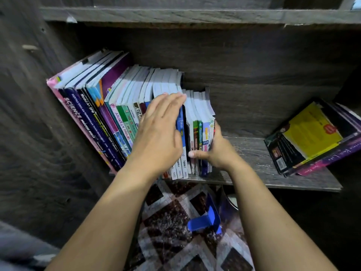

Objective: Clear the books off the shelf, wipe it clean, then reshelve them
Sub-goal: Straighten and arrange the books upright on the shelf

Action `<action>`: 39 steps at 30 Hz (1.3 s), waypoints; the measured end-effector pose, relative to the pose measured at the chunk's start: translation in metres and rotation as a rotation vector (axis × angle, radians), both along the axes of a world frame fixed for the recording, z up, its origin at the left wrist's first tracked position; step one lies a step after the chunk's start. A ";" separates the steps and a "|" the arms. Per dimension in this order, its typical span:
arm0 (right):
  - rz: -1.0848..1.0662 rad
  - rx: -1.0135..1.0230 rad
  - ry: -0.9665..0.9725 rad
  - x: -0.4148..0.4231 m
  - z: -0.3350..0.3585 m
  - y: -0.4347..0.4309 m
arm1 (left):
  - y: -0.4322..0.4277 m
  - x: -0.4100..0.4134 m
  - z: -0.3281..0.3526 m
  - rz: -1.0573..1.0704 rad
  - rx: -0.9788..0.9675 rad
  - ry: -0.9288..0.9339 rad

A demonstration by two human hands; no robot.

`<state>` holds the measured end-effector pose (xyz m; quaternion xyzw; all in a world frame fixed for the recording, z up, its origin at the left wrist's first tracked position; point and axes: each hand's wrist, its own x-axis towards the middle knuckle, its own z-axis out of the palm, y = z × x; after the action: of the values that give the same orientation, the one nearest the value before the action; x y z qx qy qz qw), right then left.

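A row of upright books (101, 106) leans left on the dark wooden shelf (252, 155), tall ones at the left and shorter ones at the right. My left hand (160, 132) lies flat with straight fingers against the spines and tops of the middle books. My right hand (213, 151) grips the small group of short books (199, 122) at the row's right end, thumb across their spines and fingers behind the last cover.
A flat stack of books with a yellow cover (310, 133) lies at the shelf's right end. Below the shelf a blue plastic bookend (207, 222) lies on the patterned floor (170, 216). The cabinet side wall (25, 114) stands at the left.
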<state>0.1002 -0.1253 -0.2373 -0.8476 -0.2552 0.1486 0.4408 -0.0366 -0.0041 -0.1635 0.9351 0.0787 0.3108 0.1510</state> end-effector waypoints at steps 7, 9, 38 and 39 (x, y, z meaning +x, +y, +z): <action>-0.255 -0.046 -0.100 -0.009 -0.010 0.004 | -0.006 0.004 -0.005 -0.008 0.021 -0.013; -0.237 -0.076 -0.096 -0.008 -0.008 0.003 | -0.013 0.006 -0.005 0.028 0.043 -0.003; -1.054 0.007 -0.276 0.061 0.014 -0.192 | -0.043 0.037 -0.019 0.466 0.233 0.054; -1.057 0.029 -0.287 0.062 0.011 -0.191 | -0.043 0.037 -0.020 0.466 0.238 0.049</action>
<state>0.1619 -0.3159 -0.2265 -0.8660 0.1457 -0.2138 0.4279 0.0002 -0.0471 -0.1834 0.9101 0.2587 0.3215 -0.0376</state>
